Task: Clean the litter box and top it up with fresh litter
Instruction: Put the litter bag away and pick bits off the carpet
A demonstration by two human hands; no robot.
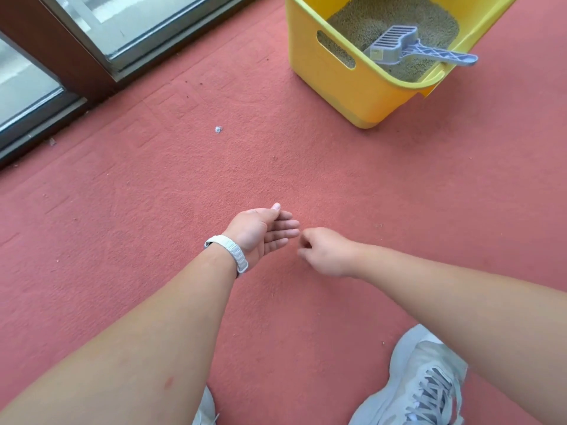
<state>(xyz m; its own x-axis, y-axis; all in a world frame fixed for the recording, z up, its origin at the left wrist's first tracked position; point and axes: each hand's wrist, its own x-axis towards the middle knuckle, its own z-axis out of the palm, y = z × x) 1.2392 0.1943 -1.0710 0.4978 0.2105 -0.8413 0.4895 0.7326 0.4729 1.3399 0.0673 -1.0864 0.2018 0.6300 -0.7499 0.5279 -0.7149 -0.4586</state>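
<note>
A yellow plastic litter box (362, 87) stands on the red floor at the upper right, filled with tan litter (383, 16). A grey slotted scoop (399, 44) lies in it, its handle resting over the right rim. My left hand (260, 231), with a pale wristband, is cupped palm up low over the floor in the middle of the view. My right hand (325, 253) is just to its right, fingers pinched together over the floor. Whether anything lies in the palm or between the pinched fingers is too small to tell.
Small specks of litter lie scattered on the red floor (214, 185), and a small grey clump (218, 129) sits to the upper left. A glass sliding door with a metal track (92, 56) runs along the upper left. My grey sneakers (423, 381) are at the bottom.
</note>
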